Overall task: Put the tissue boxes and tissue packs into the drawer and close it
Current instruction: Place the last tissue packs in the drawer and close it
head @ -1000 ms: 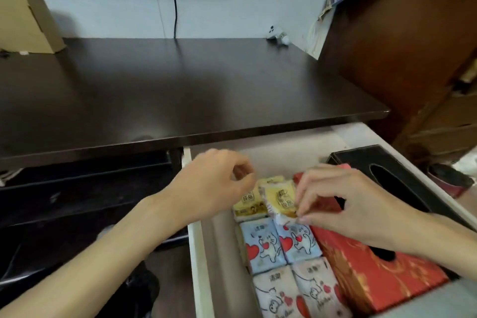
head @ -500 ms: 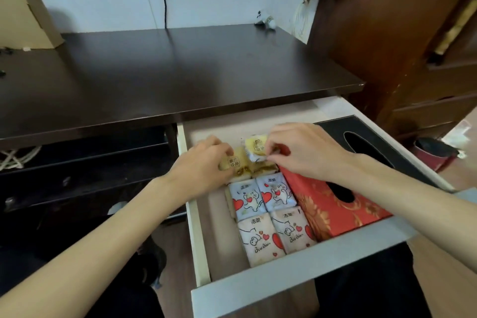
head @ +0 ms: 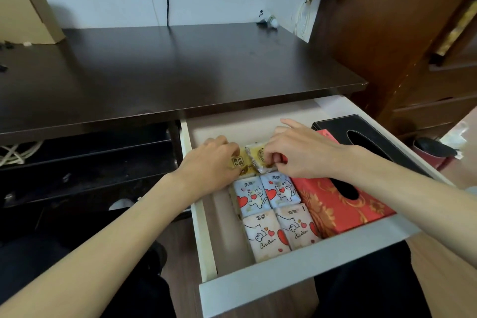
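**A:** What are the two hands doing?

**B:** Left hand — fingers curled down onto the left yellow tissue pack, pressing it into the back row. Right hand — fingertips pinched on the right yellow tissue pack, index finger raised clear. The hands sit close together, each closed on its own pack; the two packs touch side by side.

**A:** And around them?

**B:** Just in front lie two blue tissue packs, then two pink tissue packs, forming a two-wide column in the open drawer. Beside that column, touching it, is the red tissue box; beside that, against the right wall, the black tissue box. The dark worktop above carries no tissue items that can be seen, though its far-left edge is too dim to be sure.

**A:** Which step is this?

**B:** Judged from the layout, the last packs are being seated; loading looks nearly complete and the drawer is not yet closed.

**A:** What does the next move call for?

**B:** Probably letting go of both packs, checking nothing stands above the drawer's rim, withdrawing the hands, then pushing the drawer front squarely inward.
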